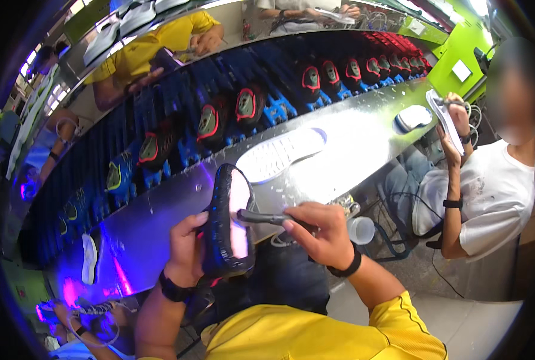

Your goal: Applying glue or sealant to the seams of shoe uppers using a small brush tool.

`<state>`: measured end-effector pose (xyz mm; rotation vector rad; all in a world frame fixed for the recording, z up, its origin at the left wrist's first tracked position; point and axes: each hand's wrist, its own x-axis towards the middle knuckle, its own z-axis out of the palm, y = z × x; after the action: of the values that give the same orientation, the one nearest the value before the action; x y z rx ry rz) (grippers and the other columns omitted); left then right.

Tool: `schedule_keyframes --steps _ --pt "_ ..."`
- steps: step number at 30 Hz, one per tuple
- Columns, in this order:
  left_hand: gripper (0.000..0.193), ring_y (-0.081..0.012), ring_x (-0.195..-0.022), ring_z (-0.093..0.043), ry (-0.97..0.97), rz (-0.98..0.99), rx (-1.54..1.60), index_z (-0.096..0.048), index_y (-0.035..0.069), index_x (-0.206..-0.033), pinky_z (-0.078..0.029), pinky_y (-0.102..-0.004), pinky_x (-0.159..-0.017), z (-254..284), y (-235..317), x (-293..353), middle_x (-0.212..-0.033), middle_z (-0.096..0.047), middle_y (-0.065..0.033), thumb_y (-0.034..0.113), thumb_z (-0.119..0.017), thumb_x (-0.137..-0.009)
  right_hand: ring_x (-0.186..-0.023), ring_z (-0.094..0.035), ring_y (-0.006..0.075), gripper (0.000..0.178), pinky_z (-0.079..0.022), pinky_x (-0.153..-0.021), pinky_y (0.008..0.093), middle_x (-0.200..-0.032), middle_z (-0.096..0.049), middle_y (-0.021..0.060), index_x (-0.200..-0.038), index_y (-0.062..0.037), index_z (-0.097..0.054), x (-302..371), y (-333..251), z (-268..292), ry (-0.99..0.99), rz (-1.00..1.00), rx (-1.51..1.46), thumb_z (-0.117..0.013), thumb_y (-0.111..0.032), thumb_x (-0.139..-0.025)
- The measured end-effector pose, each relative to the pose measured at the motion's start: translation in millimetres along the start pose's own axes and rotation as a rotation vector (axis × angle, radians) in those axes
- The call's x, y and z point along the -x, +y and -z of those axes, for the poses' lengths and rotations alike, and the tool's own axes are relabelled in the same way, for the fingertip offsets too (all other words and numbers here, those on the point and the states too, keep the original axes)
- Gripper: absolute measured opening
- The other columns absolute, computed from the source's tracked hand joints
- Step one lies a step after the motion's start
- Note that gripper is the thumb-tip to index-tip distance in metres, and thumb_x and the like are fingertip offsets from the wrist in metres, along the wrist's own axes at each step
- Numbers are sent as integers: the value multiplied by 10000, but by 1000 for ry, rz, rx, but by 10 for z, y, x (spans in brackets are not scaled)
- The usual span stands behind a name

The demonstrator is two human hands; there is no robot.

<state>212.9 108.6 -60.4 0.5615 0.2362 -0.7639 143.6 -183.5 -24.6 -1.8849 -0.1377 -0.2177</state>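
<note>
Two grips, fingers clamped: left hand point(185, 252) gripped the dark shoe point(227, 234) by the bench point(153, 234), underside up, long axis running bench-ward; right hand point(324, 233) held a slim tool point(264, 217) over it (white sole point(281, 155) just beyond).

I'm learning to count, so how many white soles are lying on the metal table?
3: a middle sole beyond the dark shoe, a far-left sole, and a right sole near the person in white. Glare might hide more.
</note>
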Motion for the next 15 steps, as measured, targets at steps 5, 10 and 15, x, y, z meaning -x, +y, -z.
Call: schedule_keyframes --steps 5,10,15 --pt "669 -274 -1111 -729 -59 -204 -537 -520 -64 -1502 -571 -404 -1037 -832 291 -1207 -1251 -721 -177 222 -679 -919 -717 -631 102 166 -483 -648 273 -818 -716 73 -1087 68 -756 29 394 291 407 -113 -162 -712 -75 -1015" --pt "701 -283 -1118 -741 199 -726 -1641 -646 56 -1392 -584 -388 -988 -1221 677 -2892 -1250 -745 -161 304 -890 -783 -745 -642 119 173 -500 -700 271 -804 -701 67 -1087 91 -746 94 399 393 538 -205 -179 -682 -55 -1020" --pt "600 -347 -1116 -746 202 -911 -2015 -761 58 -1216 -574 -424 -1012 -1077 753 -4207 -1162 -780 -184 410 -913 -755 -755 -657 139 167 -498 -713 280 -808 -709 78 -1086 70 -753 73 429 356 522 -229 -152 -687 -64 -1012"
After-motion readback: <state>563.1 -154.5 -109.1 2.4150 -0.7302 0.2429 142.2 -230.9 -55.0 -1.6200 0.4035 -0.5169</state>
